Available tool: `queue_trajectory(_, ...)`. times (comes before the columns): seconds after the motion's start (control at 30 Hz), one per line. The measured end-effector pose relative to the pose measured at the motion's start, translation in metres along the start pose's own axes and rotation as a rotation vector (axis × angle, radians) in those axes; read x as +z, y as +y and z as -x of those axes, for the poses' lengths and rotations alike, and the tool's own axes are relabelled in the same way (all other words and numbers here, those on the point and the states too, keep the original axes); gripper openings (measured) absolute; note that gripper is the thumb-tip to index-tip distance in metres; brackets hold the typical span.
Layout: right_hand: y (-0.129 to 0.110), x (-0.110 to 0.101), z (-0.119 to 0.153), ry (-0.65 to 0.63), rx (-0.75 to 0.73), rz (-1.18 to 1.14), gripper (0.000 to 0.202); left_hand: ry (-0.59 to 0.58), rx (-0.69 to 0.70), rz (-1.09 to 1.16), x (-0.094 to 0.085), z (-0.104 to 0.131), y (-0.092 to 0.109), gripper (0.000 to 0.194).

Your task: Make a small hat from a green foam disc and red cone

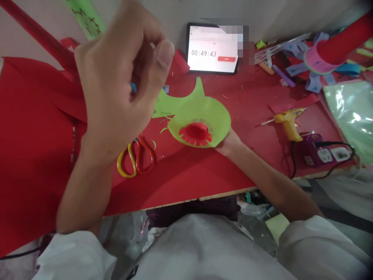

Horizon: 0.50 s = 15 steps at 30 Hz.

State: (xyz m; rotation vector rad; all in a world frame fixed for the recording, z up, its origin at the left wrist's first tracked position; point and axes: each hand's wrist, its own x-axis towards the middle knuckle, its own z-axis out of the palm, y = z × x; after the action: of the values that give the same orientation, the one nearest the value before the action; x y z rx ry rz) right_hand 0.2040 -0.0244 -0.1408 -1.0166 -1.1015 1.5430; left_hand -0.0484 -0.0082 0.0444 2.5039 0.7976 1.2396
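Note:
My left hand (119, 74) is raised near the camera, its fingers curled and the thumb bent in against them. What it holds, if anything, is hidden. My right hand (229, 142) supports a round green paper disc (215, 112) from below at its right edge, most of the fingers out of sight behind it. A red paper ring with a slit, fringed edge (195, 138) sits in the middle of the disc. Behind it lies a cut green paper scrap (177, 103). Scissors with yellow and red handles (136, 157) lie partly beneath my left wrist.
A tablet (212, 48) showing a timer leans at the back. On the right are a yellow glue gun (290, 120), a purple power box (322, 149) with cables, and a clear plastic packet (352, 112). Red paper sheets (35, 155) cover the left. The table's front edge (186, 200) is near my body.

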Motion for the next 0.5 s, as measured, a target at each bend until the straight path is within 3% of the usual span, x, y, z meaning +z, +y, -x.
queue_trajectory(0.03, 0.001, -0.003, 0.000, -0.031, -0.014, 0.038, 0.056, 0.072, -0.116, -0.070, 0.003, -0.001, 0.002, 0.029)
queue_trajectory(0.1, 0.000, -0.006, 0.001, -0.084, -0.059, 0.120, 0.061, 0.067, -0.198, -0.113, 0.010, -0.003, 0.005, 0.038)
queue_trajectory(0.23, -0.006, -0.004, 0.001, -0.113, -0.096, 0.134, 0.065, -0.181, -0.297, 0.117, 0.021, -0.005, -0.001, 0.048)
queue_trajectory(0.33, -0.012, -0.001, 0.001, -0.144, -0.068, 0.093, 0.065, -0.296, -0.382, 0.255, 0.030, -0.001, -0.010, 0.060)
queue_trajectory(0.5, -0.018, 0.001, 0.001, -0.120, -0.029, 0.002, 0.056, -0.385, -0.312, 0.227, 0.045, 0.004, -0.014, 0.073)
